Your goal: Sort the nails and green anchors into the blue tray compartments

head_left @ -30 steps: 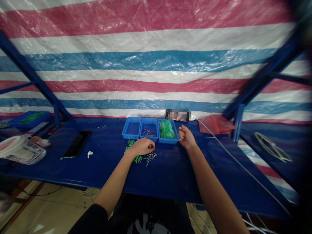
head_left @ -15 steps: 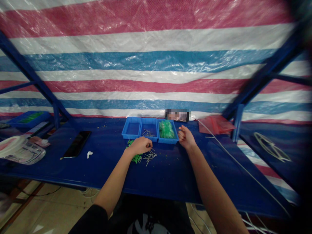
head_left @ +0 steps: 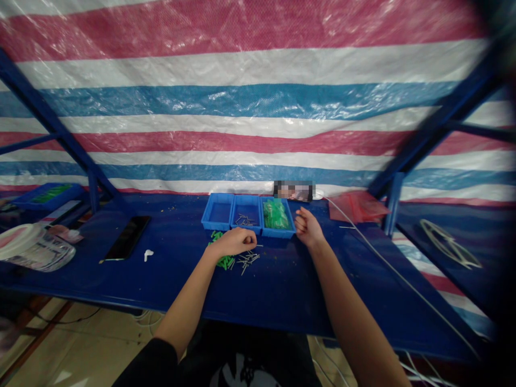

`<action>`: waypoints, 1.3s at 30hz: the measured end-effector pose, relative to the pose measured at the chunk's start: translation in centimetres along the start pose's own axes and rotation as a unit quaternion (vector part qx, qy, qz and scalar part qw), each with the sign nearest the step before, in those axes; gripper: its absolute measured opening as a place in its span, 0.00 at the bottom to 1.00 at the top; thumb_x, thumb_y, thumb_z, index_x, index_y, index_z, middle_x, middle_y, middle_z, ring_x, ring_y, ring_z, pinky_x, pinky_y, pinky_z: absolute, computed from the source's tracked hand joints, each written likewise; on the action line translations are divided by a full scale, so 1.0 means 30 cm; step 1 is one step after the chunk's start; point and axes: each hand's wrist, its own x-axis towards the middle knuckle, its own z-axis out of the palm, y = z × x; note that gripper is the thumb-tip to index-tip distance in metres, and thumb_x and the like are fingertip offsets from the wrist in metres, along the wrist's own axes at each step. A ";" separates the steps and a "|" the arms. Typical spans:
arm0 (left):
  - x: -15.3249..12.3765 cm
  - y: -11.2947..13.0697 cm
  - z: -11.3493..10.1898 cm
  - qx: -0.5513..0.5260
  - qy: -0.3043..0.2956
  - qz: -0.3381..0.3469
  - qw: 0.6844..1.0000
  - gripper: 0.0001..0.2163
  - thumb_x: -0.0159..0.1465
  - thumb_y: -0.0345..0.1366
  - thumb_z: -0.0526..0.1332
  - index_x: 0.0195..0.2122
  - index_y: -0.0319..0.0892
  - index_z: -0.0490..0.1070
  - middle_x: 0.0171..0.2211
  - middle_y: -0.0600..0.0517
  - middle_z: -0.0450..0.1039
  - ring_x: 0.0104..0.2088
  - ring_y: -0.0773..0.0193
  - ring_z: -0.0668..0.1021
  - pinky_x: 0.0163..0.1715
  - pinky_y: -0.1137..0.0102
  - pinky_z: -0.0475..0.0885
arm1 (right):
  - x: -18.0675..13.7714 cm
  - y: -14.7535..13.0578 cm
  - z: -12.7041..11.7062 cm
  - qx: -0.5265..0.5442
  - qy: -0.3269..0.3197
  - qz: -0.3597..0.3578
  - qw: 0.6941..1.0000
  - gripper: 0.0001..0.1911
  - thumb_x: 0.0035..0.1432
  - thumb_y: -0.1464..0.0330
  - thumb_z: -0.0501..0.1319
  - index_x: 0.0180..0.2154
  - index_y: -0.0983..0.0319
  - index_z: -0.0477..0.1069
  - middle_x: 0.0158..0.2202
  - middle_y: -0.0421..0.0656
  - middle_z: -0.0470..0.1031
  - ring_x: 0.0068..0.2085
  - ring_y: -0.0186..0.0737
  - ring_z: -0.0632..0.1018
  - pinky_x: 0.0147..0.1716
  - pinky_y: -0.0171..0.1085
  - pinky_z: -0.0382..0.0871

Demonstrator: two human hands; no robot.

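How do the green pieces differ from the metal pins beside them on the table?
The green pieces are bright green; the metal pins are grey. The green pieces look thicker, the metal pins thinner. The left hand hides part of the green pieces, while the metal pins lie mostly in view. Both lie in loose piles on the blue table.

The hanging sheet (head_left: 242, 102) ran in glossy bands of pinkish red, white and mid-blue, while the frame (head_left: 44, 105) was dark navy. The table (head_left: 282, 301) was deep blue — darker than the three bright-blue trays (head_left: 215, 226). Loose pieces (head_left: 226, 262) showed vivid green, the metal pins (head_left: 246, 260) silvery grey, and the packed bag (head_left: 276, 214) a translucent green. A flat pouch (head_left: 357, 207) was see-through red, the earbud (head_left: 148, 255) white, the phone (head_left: 128, 238) black, and the black shirt (head_left: 245, 371) carried a grey-white print.
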 end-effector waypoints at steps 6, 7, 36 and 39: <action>0.004 0.011 -0.009 -0.081 0.062 0.019 0.995 0.07 0.61 0.37 0.56 0.35 0.39 0.70 0.25 0.55 0.68 0.25 0.71 0.69 0.26 0.75 0.62 | 0.006 0.002 -0.012 -0.012 -0.018 -0.006 1.000 0.10 0.57 0.63 0.55 0.26 0.60 0.62 0.07 0.28 0.45 0.09 0.25 0.47 0.05 0.25 0.40; 0.005 0.014 -0.013 -0.092 0.077 0.016 0.993 0.08 0.62 0.37 0.56 0.35 0.39 0.70 0.25 0.55 0.68 0.25 0.71 0.69 0.26 0.75 0.62 | 0.007 0.002 -0.014 -0.016 -0.022 -0.009 1.000 0.10 0.56 0.62 0.56 0.26 0.60 0.61 0.07 0.28 0.45 0.09 0.25 0.47 0.05 0.25 0.40; 0.017 -0.013 -0.035 -0.086 0.318 -0.077 0.941 0.09 0.59 0.40 0.57 0.32 0.40 0.71 0.19 0.56 0.63 0.20 0.71 0.64 0.23 0.75 0.58 | 0.012 0.003 -0.020 -0.027 -0.024 -0.011 0.999 0.10 0.55 0.62 0.57 0.27 0.60 0.61 0.07 0.27 0.45 0.09 0.25 0.47 0.06 0.26 0.39; 0.012 -0.005 -0.032 0.037 0.291 -0.131 0.947 0.08 0.60 0.38 0.56 0.34 0.43 0.73 0.23 0.54 0.70 0.25 0.67 0.70 0.25 0.74 0.60 | 0.011 0.003 -0.016 -0.024 -0.020 -0.011 0.999 0.10 0.55 0.62 0.56 0.26 0.60 0.60 0.07 0.28 0.45 0.09 0.25 0.47 0.06 0.25 0.39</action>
